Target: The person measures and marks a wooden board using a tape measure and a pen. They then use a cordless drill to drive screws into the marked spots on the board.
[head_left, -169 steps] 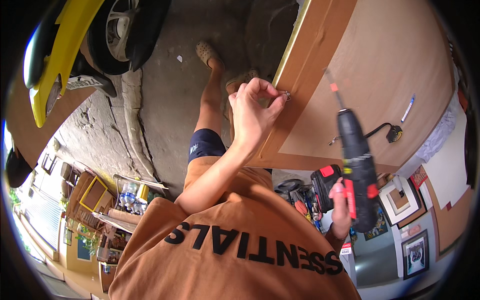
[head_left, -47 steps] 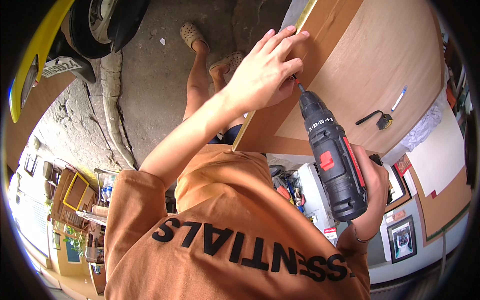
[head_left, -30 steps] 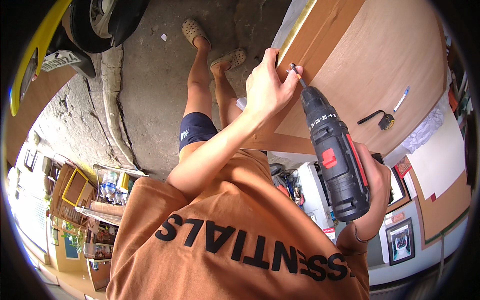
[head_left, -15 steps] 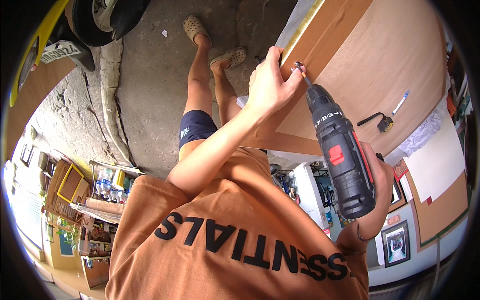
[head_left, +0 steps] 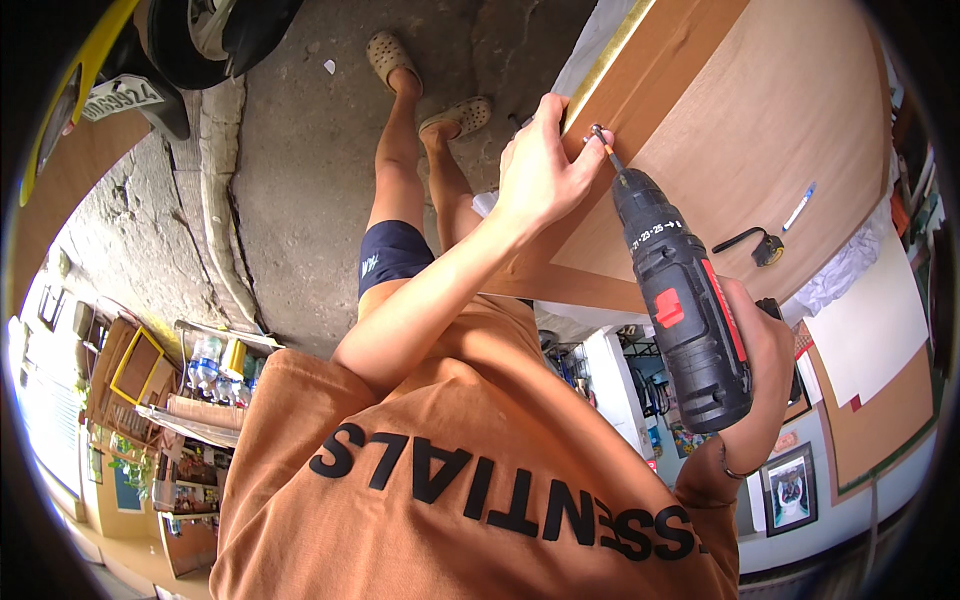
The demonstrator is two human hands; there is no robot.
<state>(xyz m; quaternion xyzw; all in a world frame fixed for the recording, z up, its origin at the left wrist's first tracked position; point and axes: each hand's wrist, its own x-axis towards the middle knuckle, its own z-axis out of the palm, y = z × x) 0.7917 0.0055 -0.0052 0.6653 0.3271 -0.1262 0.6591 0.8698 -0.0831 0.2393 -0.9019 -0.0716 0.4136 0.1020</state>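
Right hand (head_left: 765, 350) grip closed round black cordless drill (head_left: 685, 305): heavy, rigid, hold by handle. Left hand (head_left: 545, 170) pinches screw (head_left: 597, 132) at board (head_left: 740, 130) edge.

Person in a rust-orange T-shirt with large black block lettering, dark navy shorts, beige clog sandals, thin wrist bracelet.

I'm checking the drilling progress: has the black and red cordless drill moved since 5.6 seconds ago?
Yes. The black and red cordless drill has swung from out over the brown wooden board, near the blue pen, to the board's edge beside the left hand.
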